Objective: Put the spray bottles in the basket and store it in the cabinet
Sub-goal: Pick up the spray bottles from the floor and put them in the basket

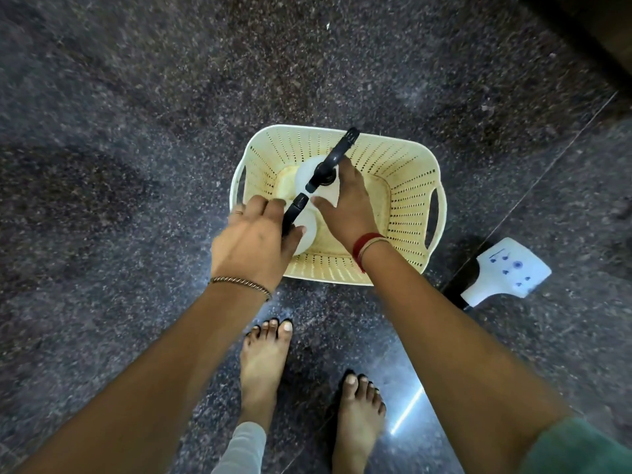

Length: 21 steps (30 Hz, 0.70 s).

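A cream perforated basket [407, 186] stands on the dark granite floor. Inside it stand two white spray bottles with black trigger heads. My left hand [253, 241] grips the nearer bottle [306, 230] at the basket's near left corner, its black head [294, 212] poking out past my fingers. My right hand [345, 203] reaches into the basket and holds the farther bottle [307, 172] by its neck, while its black nozzle [343, 147] points toward the far rim. Both bottle bodies are mostly hidden by my hands.
A white flat object with blue marks [509, 270] lies on the floor to the right of the basket. My bare feet [266, 364] stand just in front of the basket. A dark edge of furniture [602, 32] shows at top right.
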### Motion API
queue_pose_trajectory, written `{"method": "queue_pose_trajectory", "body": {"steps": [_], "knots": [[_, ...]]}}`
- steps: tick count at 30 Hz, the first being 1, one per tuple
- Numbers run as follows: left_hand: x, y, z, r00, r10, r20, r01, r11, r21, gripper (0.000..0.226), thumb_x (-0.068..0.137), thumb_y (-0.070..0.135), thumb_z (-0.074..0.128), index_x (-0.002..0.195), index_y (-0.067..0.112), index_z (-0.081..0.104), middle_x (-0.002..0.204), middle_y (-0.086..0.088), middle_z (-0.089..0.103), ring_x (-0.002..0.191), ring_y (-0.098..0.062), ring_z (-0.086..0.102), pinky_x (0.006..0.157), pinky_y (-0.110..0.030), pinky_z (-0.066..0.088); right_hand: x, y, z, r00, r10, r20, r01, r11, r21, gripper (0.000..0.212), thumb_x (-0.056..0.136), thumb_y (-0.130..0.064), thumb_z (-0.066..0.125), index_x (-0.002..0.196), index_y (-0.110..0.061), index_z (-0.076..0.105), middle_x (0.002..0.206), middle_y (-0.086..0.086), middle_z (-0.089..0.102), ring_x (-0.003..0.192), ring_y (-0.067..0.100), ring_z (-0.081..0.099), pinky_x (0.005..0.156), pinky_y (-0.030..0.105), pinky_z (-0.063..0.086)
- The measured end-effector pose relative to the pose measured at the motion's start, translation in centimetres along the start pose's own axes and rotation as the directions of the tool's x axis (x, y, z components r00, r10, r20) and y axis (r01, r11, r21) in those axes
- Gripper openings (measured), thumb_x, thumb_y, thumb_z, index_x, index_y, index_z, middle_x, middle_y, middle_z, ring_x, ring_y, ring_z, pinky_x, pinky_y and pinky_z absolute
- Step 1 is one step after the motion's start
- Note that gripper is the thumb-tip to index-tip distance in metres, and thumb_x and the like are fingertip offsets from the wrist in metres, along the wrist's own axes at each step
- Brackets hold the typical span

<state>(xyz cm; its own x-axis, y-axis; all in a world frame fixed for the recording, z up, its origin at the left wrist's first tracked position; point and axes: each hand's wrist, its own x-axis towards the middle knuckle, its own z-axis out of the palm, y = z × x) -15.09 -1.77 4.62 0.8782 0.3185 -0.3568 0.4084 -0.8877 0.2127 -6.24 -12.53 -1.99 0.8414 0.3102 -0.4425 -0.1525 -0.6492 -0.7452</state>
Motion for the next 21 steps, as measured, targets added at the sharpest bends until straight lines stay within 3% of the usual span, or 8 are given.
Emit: {"method": "queue_pose_trajectory", "body": {"steps": [3,5,7,9,12,16,19,21], "knots": [[-1.3,0.7,-0.8,0.958,0.118,-0.262,-0.131,0.991,-0.033,0.057,0.085,0.049,0.051,0.131,0.015,0.044,0.126,-0.013,0.052,0.114,-0.034,0.046,0.085,-0.048,0.044,-1.9,0.1,-3.2,0.981,-0.045,-0.190,0.044,0.999,-0.008,0.072,0.082,-0.008,0.066,0.144,-0.017,0.030,0.146,0.013,0.034,0.129,0.016,0.037,0.096,-0.004,0.016],[-2.2,2.3,-0.9,0.895,0.205,-0.397,-0.248,0.967,-0.059,0.054,0.085,0.043,0.051,0.132,0.017,0.041,0.132,-0.015,0.048,0.127,-0.033,0.037,0.099,-0.053,0.035,-3.9,1.0,-6.5,0.912,-0.167,-0.374,0.152,0.986,-0.069,0.065,0.083,-0.008,0.064,0.141,-0.014,0.035,0.145,0.017,0.033,0.123,0.001,0.032,0.090,-0.014,0.011],[-3.0,4.8,0.0,0.849,0.303,-0.433,-0.365,0.929,-0.064,0.053,0.085,0.037,0.052,0.132,0.018,0.038,0.137,-0.019,0.046,0.133,-0.034,0.029,0.107,-0.055,0.027,-5.8,3.3,-10.3,0.830,-0.258,-0.494,0.181,0.963,-0.198,0.060,0.085,-0.010,0.060,0.140,-0.016,0.037,0.147,0.018,0.030,0.131,0.008,0.027,0.106,0.001,0.020],[-3.8,8.0,1.6,0.831,0.395,-0.391,-0.450,0.891,-0.058,0.057,0.083,0.034,0.056,0.134,0.019,0.036,0.142,-0.017,0.039,0.135,-0.035,0.024,0.110,-0.058,0.024,-7.3,6.5,-13.5,0.806,-0.291,-0.515,0.098,0.924,-0.369,0.057,0.086,-0.011,0.058,0.140,-0.014,0.038,0.149,0.021,0.027,0.138,0.030,0.028,0.115,0.040,0.028],[-4.6,12.4,4.5,0.868,0.446,-0.220,-0.466,0.884,-0.047,0.072,0.076,0.033,0.065,0.140,0.019,0.034,0.150,-0.014,0.032,0.139,-0.037,0.023,0.110,-0.058,0.021,-8.9,12.0,-16.2,0.913,-0.308,-0.269,0.031,0.709,-0.705,0.067,0.075,-0.002,0.062,0.139,-0.012,0.043,0.149,0.024,0.030,0.136,0.043,0.031,0.109,0.067,0.022],[-4.0,15.6,8.1,0.946,0.308,0.103,-0.300,0.950,-0.088,0.088,0.085,0.043,0.054,0.150,0.014,0.004,0.158,-0.016,0.008,0.145,-0.034,0.002,0.116,-0.053,0.006,-10.2,18.2,-16.3,0.936,-0.208,0.284,0.327,0.215,-0.920,0.079,0.072,-0.011,0.068,0.144,-0.019,0.036,0.153,0.016,0.031,0.139,0.038,0.030,0.107,0.066,0.008],[-2.9,16.8,9.8,0.959,0.199,0.203,-0.183,0.978,-0.095,0.090,0.087,0.044,0.051,0.149,0.010,-0.005,0.154,-0.015,0.021,0.144,-0.032,0.012,0.116,-0.053,0.007,-10.2,21.2,-15.7,0.933,0.033,0.360,0.357,0.065,-0.932,0.066,0.094,-0.022,0.044,0.151,-0.022,0.010,0.160,0.012,-0.002,0.146,0.034,0.000,0.106,0.063,-0.013],[-2.3,17.4,10.3,0.963,0.164,0.216,-0.145,0.985,-0.098,0.088,0.088,0.039,0.052,0.148,0.009,-0.005,0.139,-0.014,0.046,0.133,-0.033,0.038,0.113,-0.052,0.020,-9.9,22.1,-15.4,0.937,0.110,0.330,0.332,0.006,-0.943,0.056,0.098,-0.024,0.035,0.150,-0.023,0.014,0.160,0.011,-0.009,0.146,0.034,-0.007,0.106,0.064,-0.014]]}}
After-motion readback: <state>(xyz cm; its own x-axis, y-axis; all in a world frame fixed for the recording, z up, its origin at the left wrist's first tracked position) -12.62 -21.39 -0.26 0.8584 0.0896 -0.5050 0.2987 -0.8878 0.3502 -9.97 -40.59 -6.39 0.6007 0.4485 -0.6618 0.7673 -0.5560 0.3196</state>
